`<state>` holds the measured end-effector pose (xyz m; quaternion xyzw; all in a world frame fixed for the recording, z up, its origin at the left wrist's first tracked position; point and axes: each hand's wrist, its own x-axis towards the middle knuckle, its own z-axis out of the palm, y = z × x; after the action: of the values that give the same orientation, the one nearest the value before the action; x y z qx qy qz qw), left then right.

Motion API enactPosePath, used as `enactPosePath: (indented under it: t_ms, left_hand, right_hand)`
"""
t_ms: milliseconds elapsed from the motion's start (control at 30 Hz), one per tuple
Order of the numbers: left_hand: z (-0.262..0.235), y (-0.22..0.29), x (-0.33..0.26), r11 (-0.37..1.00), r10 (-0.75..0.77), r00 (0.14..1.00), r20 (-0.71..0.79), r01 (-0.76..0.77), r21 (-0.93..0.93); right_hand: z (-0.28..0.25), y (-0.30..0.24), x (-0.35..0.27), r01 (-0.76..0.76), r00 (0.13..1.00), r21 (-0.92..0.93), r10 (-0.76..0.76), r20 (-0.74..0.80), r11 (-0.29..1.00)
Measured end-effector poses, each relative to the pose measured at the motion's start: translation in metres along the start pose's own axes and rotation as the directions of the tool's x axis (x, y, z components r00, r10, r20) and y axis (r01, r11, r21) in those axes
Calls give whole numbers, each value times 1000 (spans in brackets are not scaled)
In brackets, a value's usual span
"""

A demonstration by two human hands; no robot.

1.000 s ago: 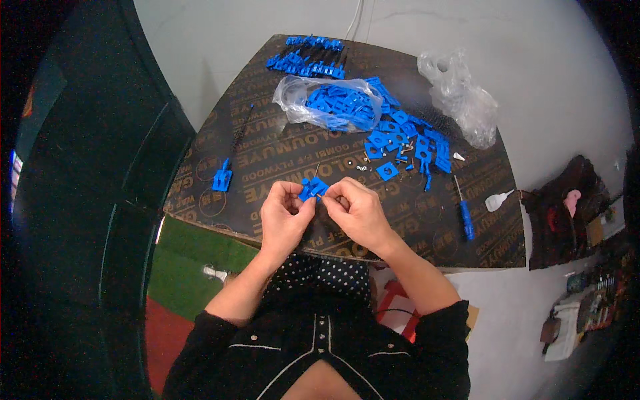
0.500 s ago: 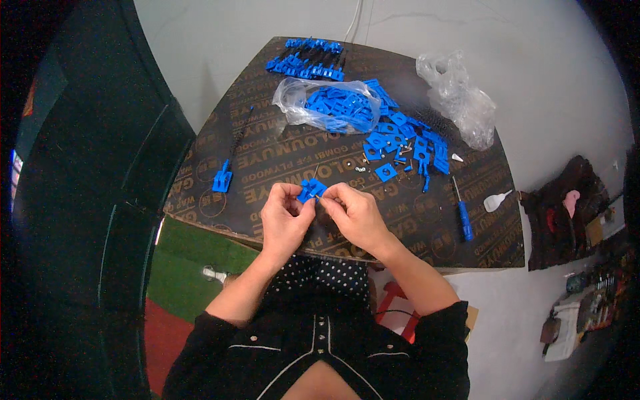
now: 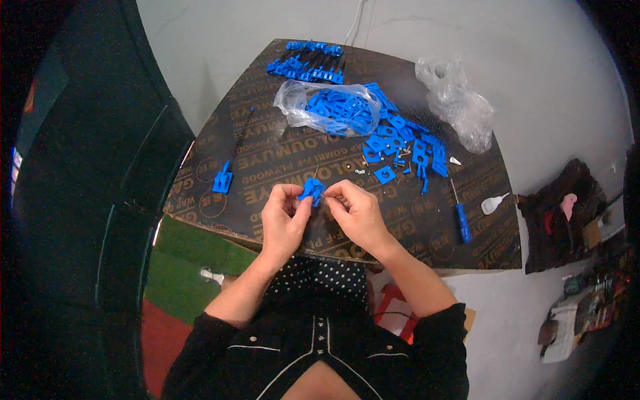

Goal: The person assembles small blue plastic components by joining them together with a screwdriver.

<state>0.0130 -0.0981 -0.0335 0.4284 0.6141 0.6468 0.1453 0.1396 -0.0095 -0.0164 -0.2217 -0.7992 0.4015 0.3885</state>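
My left hand pinches a small blue plastic part between thumb and fingers, above the near side of the dark plywood table. A thin metal pin or rod stands out from the far side of this part. Close against its right side, my right hand is closed in a pinch. Something small and thin shows at those fingertips, too small to name. A blue-handled screwdriver lies to the right, beside a small white squeeze bottle. A blue piece with a dark cable lies at the left.
Beyond my hands, a clear plastic bag holds many blue parts. Loose flat blue plates spill to its right, with small screws and nuts nearby. Finished-looking blue-and-black pieces sit at the far edge. A crumpled plastic bag lies far right.
The blue part has turned in my left hand's fingers. My right fingertips have shifted slightly at its right side. The things on the table keep their places.
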Motion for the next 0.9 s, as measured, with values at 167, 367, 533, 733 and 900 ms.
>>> enactPosePath:
  t_ms: [167, 367, 533, 733, 900]
  left_hand:
    - [-2, 1, 0, 988, -68, 997, 34, 72, -136]
    - [-4, -2, 3, 950, -55, 997, 54, 69, -303]
    - [-12, -7, 6, 882, -115, 982, 152, 171, -440]
    - [-13, -9, 7, 825, -145, 946, 289, 277, -492]
    - [-15, -3, 9, 816, -164, 940, 300, 300, -494]
  right_hand:
    - [1, 3, 0, -80, 997, 51, 79, 21, 995]
    - [2, 8, 1, -150, 988, 243, 139, 62, 958]
    - [-3, 6, 5, -350, 937, 507, 295, 189, 787]
    - [-8, 10, 5, -418, 907, 615, 339, 249, 669]
    - [-7, 6, 6, -395, 918, 611, 321, 233, 686]
